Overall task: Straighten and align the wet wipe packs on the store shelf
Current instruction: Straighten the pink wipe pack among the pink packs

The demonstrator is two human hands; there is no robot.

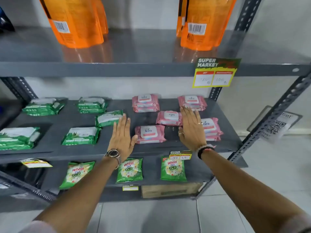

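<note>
Pink wet wipe packs lie scattered on the right half of the grey middle shelf (151,148): a stack at the back (145,102), another at the back right (192,102), a single skewed pack (168,118), a front pack (150,134) and a stack at the right (211,128). Green packs fill the left half, one tilted (107,118). My left hand (122,137) is flat and open between the tilted green pack and the front pink pack. My right hand (191,127) is flat and open between the skewed pink pack and the right stack, holding nothing.
Orange pouches (75,22) stand on the shelf above, whose edge carries a price tag (216,73). Green detergent packets (129,169) lie on the lower shelf. A slotted metal upright (272,118) frames the right side. Green wipe stacks (18,137) sit at the far left.
</note>
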